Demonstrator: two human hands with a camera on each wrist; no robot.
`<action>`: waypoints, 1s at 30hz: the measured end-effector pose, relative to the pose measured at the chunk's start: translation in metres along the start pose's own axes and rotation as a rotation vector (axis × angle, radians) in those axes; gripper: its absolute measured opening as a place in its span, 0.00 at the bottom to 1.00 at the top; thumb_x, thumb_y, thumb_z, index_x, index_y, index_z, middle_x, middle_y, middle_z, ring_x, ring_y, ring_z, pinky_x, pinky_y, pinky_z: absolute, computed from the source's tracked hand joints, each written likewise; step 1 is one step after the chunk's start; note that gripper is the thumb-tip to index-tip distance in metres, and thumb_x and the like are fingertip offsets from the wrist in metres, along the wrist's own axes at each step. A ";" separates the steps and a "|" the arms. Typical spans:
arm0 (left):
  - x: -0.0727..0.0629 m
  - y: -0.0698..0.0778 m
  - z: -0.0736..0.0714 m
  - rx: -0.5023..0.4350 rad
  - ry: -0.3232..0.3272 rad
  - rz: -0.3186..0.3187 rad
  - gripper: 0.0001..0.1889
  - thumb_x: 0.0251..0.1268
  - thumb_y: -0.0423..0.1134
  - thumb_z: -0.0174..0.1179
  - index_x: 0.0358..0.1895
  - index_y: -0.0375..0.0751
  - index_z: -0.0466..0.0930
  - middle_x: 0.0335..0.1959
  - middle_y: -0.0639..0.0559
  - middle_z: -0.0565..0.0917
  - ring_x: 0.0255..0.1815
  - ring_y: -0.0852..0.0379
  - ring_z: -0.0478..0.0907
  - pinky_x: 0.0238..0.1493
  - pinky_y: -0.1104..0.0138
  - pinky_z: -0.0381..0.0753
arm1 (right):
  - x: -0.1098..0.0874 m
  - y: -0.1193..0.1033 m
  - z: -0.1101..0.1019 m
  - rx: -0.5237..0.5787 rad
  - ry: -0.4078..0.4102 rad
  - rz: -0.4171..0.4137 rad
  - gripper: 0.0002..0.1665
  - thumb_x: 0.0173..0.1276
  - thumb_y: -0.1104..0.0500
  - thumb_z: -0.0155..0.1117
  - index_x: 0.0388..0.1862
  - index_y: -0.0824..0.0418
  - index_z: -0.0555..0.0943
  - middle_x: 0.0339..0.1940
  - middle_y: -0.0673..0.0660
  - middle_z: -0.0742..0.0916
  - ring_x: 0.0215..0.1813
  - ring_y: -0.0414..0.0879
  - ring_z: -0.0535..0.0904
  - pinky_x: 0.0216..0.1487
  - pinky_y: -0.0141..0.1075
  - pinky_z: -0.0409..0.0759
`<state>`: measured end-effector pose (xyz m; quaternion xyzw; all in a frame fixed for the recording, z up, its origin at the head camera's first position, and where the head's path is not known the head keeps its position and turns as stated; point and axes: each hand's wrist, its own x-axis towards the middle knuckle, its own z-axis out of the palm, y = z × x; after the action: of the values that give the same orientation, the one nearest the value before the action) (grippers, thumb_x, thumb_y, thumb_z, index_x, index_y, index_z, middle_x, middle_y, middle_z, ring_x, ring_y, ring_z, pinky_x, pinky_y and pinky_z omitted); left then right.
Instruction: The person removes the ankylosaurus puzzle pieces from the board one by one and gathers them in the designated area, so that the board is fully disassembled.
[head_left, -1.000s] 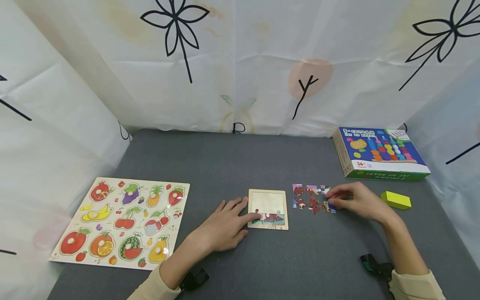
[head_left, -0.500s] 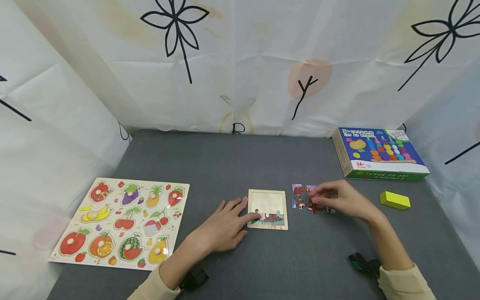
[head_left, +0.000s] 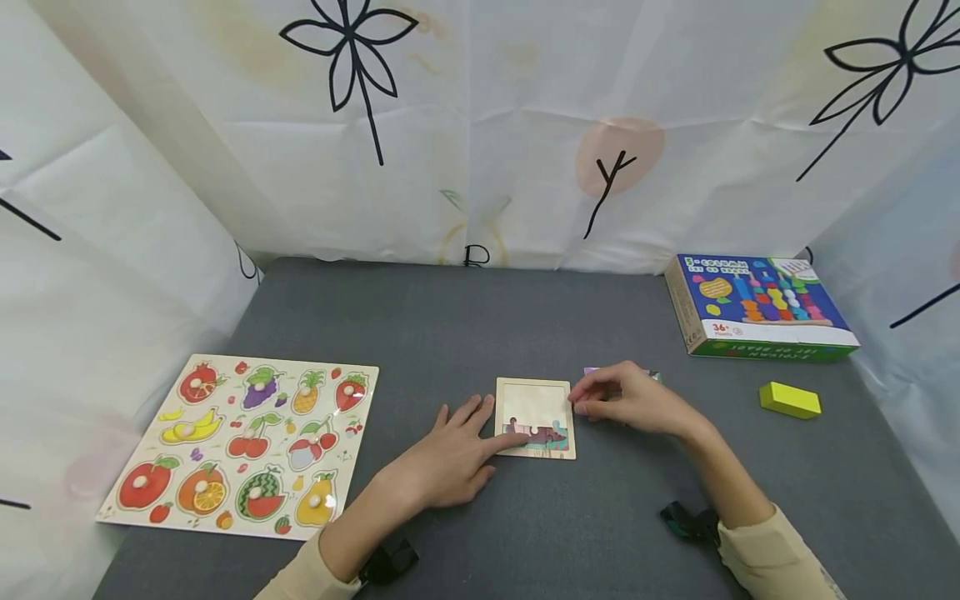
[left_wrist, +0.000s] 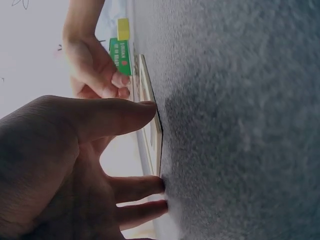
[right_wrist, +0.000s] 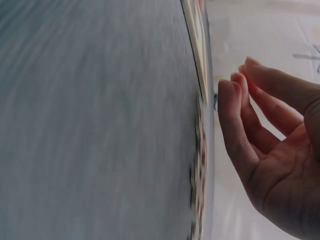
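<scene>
Wooden puzzle tray (head_left: 536, 398) lies flat on the table (head_left: 480, 333), between both sets of fingers. Left hand (head_left: 450, 454): fingers spread and straight, gripping nothing; index rests over the fitted pieces (head_left: 555, 436) in the lower strip. Right hand (head_left: 637, 400): thumb and index nearly together by the tray's right edge; can't tell if a piece is between them.

Handling, my read: tray light and stiff, probably slides if nudged, so the left finger is a useful hold. Loose pieces (right_wrist: 201, 165), below the right fingers, look thin, light, rigid; take by the edges, fingertips only. Tabs could chip if forced.

In the way: right hand hides most loose pieces from above; left index covers part of the strip.

Around: yellow block (head_left: 790, 401) and printed box (head_left: 765, 304) well right of the right fingers, fruit board (head_left: 213, 452) left of the left fingers.
</scene>
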<state>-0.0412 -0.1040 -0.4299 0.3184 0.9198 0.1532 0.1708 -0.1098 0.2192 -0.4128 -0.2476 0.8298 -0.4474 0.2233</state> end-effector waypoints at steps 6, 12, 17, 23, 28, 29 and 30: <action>-0.004 0.015 -0.011 0.001 -0.063 -0.037 0.34 0.81 0.41 0.62 0.82 0.73 0.67 0.89 0.31 0.56 0.91 0.31 0.53 0.79 0.26 0.64 | 0.023 -0.008 0.021 0.008 -0.070 -0.064 0.09 0.77 0.65 0.70 0.51 0.67 0.90 0.41 0.59 0.93 0.38 0.35 0.84 0.43 0.29 0.86; -0.002 0.011 0.000 -0.008 -0.051 -0.035 0.36 0.80 0.40 0.62 0.83 0.78 0.65 0.90 0.30 0.53 0.91 0.29 0.51 0.75 0.22 0.66 | 0.039 -0.018 0.036 0.061 -0.152 -0.072 0.09 0.78 0.64 0.70 0.50 0.68 0.89 0.37 0.62 0.93 0.36 0.43 0.87 0.43 0.32 0.87; 0.003 0.001 0.015 0.010 -0.028 -0.015 0.39 0.80 0.41 0.62 0.83 0.85 0.59 0.90 0.30 0.50 0.91 0.29 0.50 0.71 0.20 0.67 | 0.048 -0.022 0.043 0.058 -0.186 -0.049 0.09 0.78 0.64 0.69 0.50 0.69 0.89 0.37 0.62 0.94 0.33 0.45 0.86 0.37 0.34 0.87; 0.013 -0.020 0.047 0.040 0.006 0.006 0.43 0.79 0.44 0.64 0.82 0.93 0.52 0.91 0.31 0.47 0.92 0.29 0.46 0.71 0.18 0.64 | 0.051 -0.028 0.047 0.010 -0.191 -0.013 0.09 0.77 0.66 0.67 0.49 0.69 0.90 0.36 0.60 0.94 0.31 0.42 0.86 0.35 0.34 0.87; 0.013 -0.019 0.048 0.053 0.023 0.008 0.43 0.78 0.44 0.65 0.82 0.92 0.53 0.91 0.31 0.48 0.91 0.28 0.47 0.69 0.17 0.65 | 0.053 -0.031 0.050 0.001 -0.201 -0.001 0.08 0.76 0.66 0.68 0.47 0.68 0.90 0.34 0.59 0.94 0.30 0.42 0.87 0.34 0.34 0.88; 0.013 -0.019 0.048 0.056 0.024 0.010 0.43 0.78 0.44 0.65 0.82 0.92 0.53 0.91 0.30 0.48 0.91 0.28 0.47 0.69 0.17 0.66 | 0.053 -0.031 0.050 -0.002 -0.201 -0.002 0.07 0.76 0.66 0.69 0.47 0.68 0.90 0.34 0.58 0.94 0.31 0.42 0.87 0.35 0.34 0.88; 0.014 -0.020 0.049 0.061 0.025 0.011 0.44 0.78 0.44 0.65 0.82 0.92 0.52 0.91 0.30 0.48 0.91 0.28 0.47 0.69 0.17 0.66 | 0.053 -0.031 0.050 -0.003 -0.200 -0.003 0.07 0.76 0.66 0.69 0.47 0.67 0.90 0.34 0.58 0.94 0.31 0.42 0.88 0.35 0.33 0.88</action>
<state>-0.0415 -0.1016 -0.4841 0.3264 0.9244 0.1301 0.1487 -0.1148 0.1400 -0.4197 -0.2926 0.8038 -0.4195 0.3040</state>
